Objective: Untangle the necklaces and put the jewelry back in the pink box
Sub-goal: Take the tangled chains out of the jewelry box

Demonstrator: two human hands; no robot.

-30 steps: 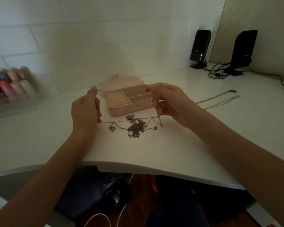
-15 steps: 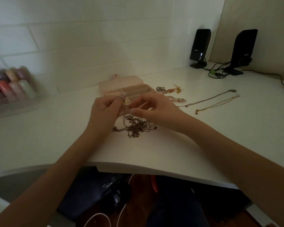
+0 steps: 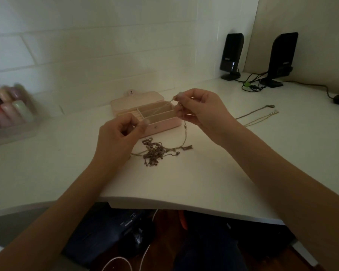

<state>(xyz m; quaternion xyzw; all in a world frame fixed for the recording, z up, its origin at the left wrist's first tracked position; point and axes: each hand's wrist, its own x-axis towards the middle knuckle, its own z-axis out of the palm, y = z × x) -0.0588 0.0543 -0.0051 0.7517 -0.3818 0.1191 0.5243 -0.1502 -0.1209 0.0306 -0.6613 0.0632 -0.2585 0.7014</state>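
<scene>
Right hand (image 3: 201, 112) pinches thin chain (image 3: 185, 132); left hand (image 3: 118, 133) pinches its other run. Tangle (image 3: 154, 153) rests on worktop (image 3: 204, 173) before open pink box (image 3: 160, 124). Risk: hard pull tightens knot.

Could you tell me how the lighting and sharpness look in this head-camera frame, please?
Head view: dim overall, no glare; the coloured bottles at the left edge are smeared; the tangled chains and pink box stay readable; the desk edge bows from wide-angle distortion.
</scene>
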